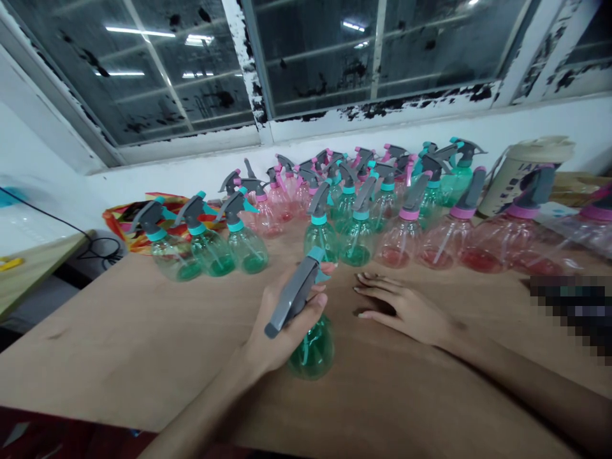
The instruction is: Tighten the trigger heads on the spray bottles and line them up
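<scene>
My left hand (287,312) is wrapped round the neck of a green spray bottle (313,350) near the middle of the table. The bottle's grey head with a teal nozzle rises above my fingers and leans toward the far right; my hand hides its collar. To the right, my right hand (406,306) lies on the tabletop with its fingers apart and nothing in it. Just beyond both hands stand a green spray bottle (356,245) with a teal collar and a pink spray bottle (394,245) with a pink collar.
Three green bottles (205,248) stand at the left on the wooden table (119,338). Several pink and green bottles crowd toward the wall, with a row of pink ones (482,248) at right. A cream tumbler (521,166) and a patterned bag (127,223) stand behind.
</scene>
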### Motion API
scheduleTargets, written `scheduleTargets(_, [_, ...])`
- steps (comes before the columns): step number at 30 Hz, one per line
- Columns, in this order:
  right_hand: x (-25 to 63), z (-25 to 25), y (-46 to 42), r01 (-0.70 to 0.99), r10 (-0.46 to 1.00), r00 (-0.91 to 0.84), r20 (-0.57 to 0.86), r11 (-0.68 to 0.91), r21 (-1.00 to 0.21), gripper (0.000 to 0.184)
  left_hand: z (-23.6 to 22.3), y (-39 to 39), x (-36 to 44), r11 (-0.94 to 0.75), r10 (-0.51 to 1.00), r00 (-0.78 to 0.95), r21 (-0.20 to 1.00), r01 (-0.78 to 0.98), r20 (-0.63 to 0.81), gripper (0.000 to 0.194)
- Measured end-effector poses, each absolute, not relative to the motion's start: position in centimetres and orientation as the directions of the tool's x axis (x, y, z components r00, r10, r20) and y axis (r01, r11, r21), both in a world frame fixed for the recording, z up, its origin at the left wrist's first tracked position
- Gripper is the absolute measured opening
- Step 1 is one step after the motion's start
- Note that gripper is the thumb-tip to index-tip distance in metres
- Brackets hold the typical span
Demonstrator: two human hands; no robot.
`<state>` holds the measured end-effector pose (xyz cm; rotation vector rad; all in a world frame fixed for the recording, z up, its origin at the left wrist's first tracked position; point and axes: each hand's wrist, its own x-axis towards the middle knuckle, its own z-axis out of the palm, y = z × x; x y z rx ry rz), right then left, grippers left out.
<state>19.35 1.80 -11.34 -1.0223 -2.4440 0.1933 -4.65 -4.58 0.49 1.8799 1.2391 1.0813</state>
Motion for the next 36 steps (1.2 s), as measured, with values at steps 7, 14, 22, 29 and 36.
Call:
scheduleTargets(7, [19.29,-11.26,1.68,0.639,0.709,-0.599,0.371,0.703,-0.312,0.049,0.50,-4.49,-4.86,-0.383,0.920,0.264,0.813,0.439,0.291,0.023])
scheduleTargets(14, [19.37,-11.43,1.82,0.637,0.708,-0.602,0.371,0.705,-0.313,0.049,0.26,-4.62,-5.31,-0.385,0.918,0.280,0.806,0.450,0.282,0.016])
scheduleTargets(22, [19.28,-11.14,1.67,0.626,0.717,-0.589,0.372,0.697,-0.351,0.049,0.71,-4.38,-4.77,-0.394,0.915,0.260,0.817,0.421,0.308,0.027])
scheduleTargets(29, [19.33,-11.18,1.72,0.606,0.712,-0.584,0.390,0.702,-0.374,0.047,0.57,-4.91,-4.70,-0.359,0.932,0.198,0.834,0.419,0.303,0.034])
scheduleTargets(36, [19.31,-11.28,1.77,0.621,0.722,-0.585,0.371,0.692,-0.368,0.049,0.01,-4.66,-4.79,-0.403,0.915,0.210,0.798,0.449,0.344,0.038])
